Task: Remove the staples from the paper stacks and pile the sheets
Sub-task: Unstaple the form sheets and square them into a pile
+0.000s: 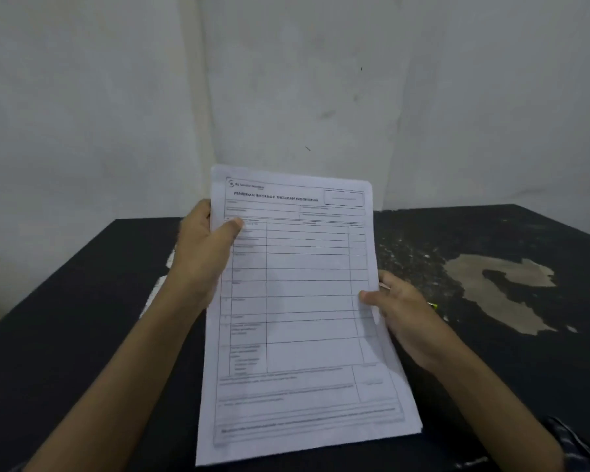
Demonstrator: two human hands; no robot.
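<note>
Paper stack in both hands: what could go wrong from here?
The paper stack is held up only at its side edges by the left hand and right hand; loose sheets might fan or slip. No staple shows in this blurred view, so pulling sheets apart now might tear a corner.

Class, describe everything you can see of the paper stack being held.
The paper stack is white sheets, with several edges showing at the lower right. The top sheet is a printed form: heading, ruled table, a box at the upper right; small text is blurred. It is held tilted above the dark table, facing the camera. The left hand pinches its upper left edge, thumb on front; the right hand grips the right edge. No staple can be made out.
</note>
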